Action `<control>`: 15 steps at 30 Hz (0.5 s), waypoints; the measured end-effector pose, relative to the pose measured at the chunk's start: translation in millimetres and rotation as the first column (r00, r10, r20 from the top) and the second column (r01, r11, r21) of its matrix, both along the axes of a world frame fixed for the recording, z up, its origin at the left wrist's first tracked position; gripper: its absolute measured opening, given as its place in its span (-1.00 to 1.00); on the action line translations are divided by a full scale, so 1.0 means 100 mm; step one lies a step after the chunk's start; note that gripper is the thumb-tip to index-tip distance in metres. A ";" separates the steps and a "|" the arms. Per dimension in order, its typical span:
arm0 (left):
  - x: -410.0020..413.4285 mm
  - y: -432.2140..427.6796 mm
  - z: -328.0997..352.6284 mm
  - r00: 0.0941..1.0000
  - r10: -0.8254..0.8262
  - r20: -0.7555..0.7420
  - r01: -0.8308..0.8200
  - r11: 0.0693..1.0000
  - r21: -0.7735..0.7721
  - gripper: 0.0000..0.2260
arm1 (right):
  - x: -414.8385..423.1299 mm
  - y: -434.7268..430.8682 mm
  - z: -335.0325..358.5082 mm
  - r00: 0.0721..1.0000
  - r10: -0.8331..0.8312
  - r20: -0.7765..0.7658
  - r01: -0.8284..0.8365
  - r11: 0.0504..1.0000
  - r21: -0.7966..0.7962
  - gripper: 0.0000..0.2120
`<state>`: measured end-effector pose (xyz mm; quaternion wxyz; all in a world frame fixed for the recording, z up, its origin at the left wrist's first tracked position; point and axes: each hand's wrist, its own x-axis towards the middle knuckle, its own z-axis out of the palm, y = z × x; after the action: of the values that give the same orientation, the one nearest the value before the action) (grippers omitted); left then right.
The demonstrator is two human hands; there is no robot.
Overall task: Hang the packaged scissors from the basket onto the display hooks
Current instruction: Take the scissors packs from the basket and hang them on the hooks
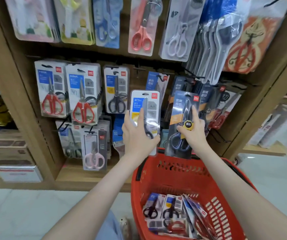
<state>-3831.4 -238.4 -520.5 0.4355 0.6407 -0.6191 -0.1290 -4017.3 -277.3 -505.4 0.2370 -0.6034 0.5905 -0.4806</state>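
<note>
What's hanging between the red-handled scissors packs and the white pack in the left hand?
In the head view, a pack of black-handled scissors hangs there.

We read a red "deli" logo in the top right corner of the white pack (pixel 145 108) held in the left hand (pixel 135 134). Its blue label carries "SCISSORS", and the number line below is too small to read. The dark pack (pixel 182 116) in the right hand (pixel 192 130) shows the same logo, the white characters "防锈剪切", and a round sticker (pixel 188 124) reading "黑刃". We find those four characters again on a hanging dark pack (pixel 206 98) behind. The second hanging pack (pixel 83 90) seems to say "HOME" on blue, under another "deli" logo.
</note>
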 end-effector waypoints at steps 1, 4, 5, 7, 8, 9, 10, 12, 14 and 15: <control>-0.03 -0.05 0.01 1.000 -0.002 0.013 0.003 1.000 -0.008 -0.13 | -0.02 -0.06 0.03 1.000 -0.012 0.002 0.012 1.000 -0.005 -0.17; -0.12 -0.21 0.02 0.999 -0.017 0.043 0.019 0.999 -0.039 -0.12 | -0.07 -0.22 0.11 1.000 -0.020 0.023 0.020 1.000 -0.003 -0.19; -0.16 -0.26 0.02 0.999 -0.025 0.048 0.027 0.999 -0.047 -0.12 | -0.09 -0.27 0.13 0.999 -0.021 0.028 0.021 1.000 -0.006 -0.20; -0.23 -0.35 0.02 0.997 -0.039 0.060 0.043 0.997 -0.066 -0.12 | -0.13 -0.36 0.15 1.000 -0.020 0.021 0.020 1.000 -0.024 -0.20; -0.26 -0.40 0.01 0.997 -0.040 0.072 0.046 0.996 -0.078 -0.12 | -0.14 -0.40 0.15 1.000 -0.017 0.013 0.018 0.999 -0.033 -0.20; -0.28 -0.44 0.01 0.996 -0.038 0.082 0.045 0.995 -0.087 -0.12 | -0.16 -0.44 0.15 1.000 -0.010 0.006 0.010 0.999 -0.034 -0.19; -0.30 -0.49 -0.01 0.995 -0.035 0.090 0.043 0.995 -0.093 -0.12 | -0.17 -0.47 0.16 1.000 0.001 -0.005 -0.001 0.999 -0.036 -0.19; -0.31 -0.57 -0.03 0.996 -0.026 0.082 0.033 0.995 -0.091 -0.12 | -0.18 -0.53 0.17 0.999 0.027 -0.028 -0.028 0.999 -0.038 -0.21; -0.31 -0.64 -0.06 0.998 -0.010 0.062 0.016 0.996 -0.089 -0.11 | -0.19 -0.59 0.16 0.997 0.050 -0.057 -0.052 0.998 -0.036 -0.21; -0.30 -0.68 -0.07 0.998 0.002 0.056 0.003 0.996 -0.092 -0.11 | -0.20 -0.62 0.16 0.996 0.058 -0.067 -0.060 0.998 -0.033 -0.21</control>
<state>-3861.7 -306.1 -527.9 0.4471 0.6231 -0.6365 -0.0824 -4037.6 -339.3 -489.7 0.2211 -0.6402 0.5715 -0.4633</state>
